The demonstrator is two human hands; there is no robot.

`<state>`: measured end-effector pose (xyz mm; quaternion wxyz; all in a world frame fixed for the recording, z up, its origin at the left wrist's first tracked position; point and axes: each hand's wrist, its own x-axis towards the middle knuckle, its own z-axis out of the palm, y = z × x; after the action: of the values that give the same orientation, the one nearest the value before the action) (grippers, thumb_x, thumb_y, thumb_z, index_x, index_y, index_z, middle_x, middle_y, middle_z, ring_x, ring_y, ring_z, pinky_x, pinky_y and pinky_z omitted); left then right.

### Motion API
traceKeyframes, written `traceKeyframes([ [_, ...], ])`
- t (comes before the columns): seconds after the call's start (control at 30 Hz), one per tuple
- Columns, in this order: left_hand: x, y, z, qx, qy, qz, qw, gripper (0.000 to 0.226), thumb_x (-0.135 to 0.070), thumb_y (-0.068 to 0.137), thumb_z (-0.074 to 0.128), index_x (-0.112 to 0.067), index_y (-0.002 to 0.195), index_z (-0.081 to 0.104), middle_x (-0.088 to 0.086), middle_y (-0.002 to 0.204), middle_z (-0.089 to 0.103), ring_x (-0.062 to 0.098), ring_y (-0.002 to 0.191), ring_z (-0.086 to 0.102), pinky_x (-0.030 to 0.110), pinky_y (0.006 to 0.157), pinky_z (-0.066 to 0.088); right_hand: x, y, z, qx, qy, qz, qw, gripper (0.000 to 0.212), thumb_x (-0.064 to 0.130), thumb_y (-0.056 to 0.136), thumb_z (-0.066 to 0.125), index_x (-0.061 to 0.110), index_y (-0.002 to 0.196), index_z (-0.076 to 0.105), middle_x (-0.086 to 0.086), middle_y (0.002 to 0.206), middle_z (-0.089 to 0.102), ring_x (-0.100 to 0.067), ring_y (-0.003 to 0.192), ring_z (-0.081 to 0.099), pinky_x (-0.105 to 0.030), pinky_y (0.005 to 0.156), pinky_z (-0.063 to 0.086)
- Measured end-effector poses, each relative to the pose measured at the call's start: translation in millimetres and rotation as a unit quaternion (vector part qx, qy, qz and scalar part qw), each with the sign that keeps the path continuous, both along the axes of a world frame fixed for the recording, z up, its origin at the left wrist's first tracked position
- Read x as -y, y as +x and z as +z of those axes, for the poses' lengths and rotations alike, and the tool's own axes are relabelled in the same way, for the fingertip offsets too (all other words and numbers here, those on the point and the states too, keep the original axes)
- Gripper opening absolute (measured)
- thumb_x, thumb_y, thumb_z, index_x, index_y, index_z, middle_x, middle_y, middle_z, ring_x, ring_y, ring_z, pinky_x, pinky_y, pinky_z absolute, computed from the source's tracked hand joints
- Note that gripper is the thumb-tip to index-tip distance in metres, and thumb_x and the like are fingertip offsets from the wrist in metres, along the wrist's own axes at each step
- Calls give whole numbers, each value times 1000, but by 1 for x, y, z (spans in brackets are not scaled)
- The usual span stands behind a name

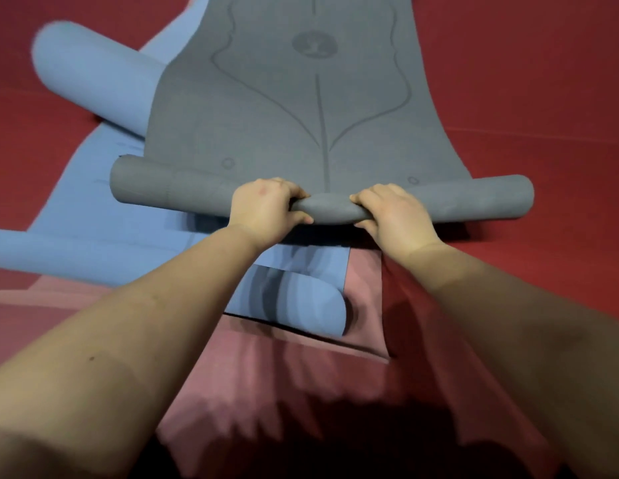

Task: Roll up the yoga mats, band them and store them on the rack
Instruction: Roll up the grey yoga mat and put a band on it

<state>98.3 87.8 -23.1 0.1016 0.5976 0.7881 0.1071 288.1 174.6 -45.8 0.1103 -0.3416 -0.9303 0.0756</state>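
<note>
A: Where is the grey mat (301, 108)?

B: It lies on the red floor (543, 98), stretching away from the person, with its near end wound into a roll (467, 202) that runs from left to right. Thin lines and a round emblem are printed on its flat part.

A: And the hands?

B: Both grip the middle of the roll, close together. The left hand (266, 210) has its fingers curled over the top and the thumb underneath; the right hand (392, 214) clamps it the same way. The roll is squeezed thinner between them.

A: What lies around it?

B: A blue mat (93, 209) lies under the grey one at the left. One rolled blue end (93, 74) shows at the upper left, a second blue roll (76, 254) sits at the left edge, and a curled blue corner (318, 302) lies between the forearms. A pink mat (301, 375) is spread beneath, nearest the person, blurred.
</note>
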Motion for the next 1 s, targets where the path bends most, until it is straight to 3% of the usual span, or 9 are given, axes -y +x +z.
traceKeyframes([
  [0.13, 28, 7, 6, 5, -34, 6, 999, 41, -45, 80, 68, -31, 118, 63, -3, 119, 63, 18, 113, 55, 25, 84, 38, 28, 2, 6, 26, -40, 2, 999, 36, 17, 81, 69, 9, 115, 61, -11, 105, 61, -32, 102, 52, -40, 87, 42],
  [0.33, 62, 0, 23, 1, -92, -14, 996, 43, -52, 76, 70, -35, 115, 65, -7, 114, 66, 16, 109, 57, 25, 80, 40, 59, 7, 14, 44, -98, 25, 994, 41, 27, 86, 65, 13, 124, 56, -6, 115, 59, -26, 111, 49, -31, 91, 35],
  [0.47, 82, 11, 31, 0, -99, -18, 995, 43, -52, 76, 69, -36, 116, 64, -7, 115, 66, 15, 110, 57, 23, 77, 38, 79, 16, 24, 54, -98, 24, 993, 40, 27, 86, 66, 14, 123, 57, -6, 114, 59, -26, 110, 49, -33, 91, 36],
  [0.73, 131, 24, 59, 6, -103, -12, 995, 50, -52, 74, 71, -33, 119, 63, -5, 120, 65, 18, 115, 55, 27, 87, 41, 127, 27, 54, 64, -97, 34, 993, 38, 29, 86, 65, 15, 120, 58, -6, 111, 59, -25, 109, 50, -33, 90, 37],
  [1.0, 172, 36, 8, 51, -178, -10, 983, 47, -51, 75, 70, -35, 119, 62, -5, 119, 65, 17, 114, 56, 26, 87, 42, 168, 37, 5, 127, -155, 49, 979, 40, 33, 88, 62, 16, 124, 54, -5, 118, 57, -23, 114, 48, -30, 95, 35],
])
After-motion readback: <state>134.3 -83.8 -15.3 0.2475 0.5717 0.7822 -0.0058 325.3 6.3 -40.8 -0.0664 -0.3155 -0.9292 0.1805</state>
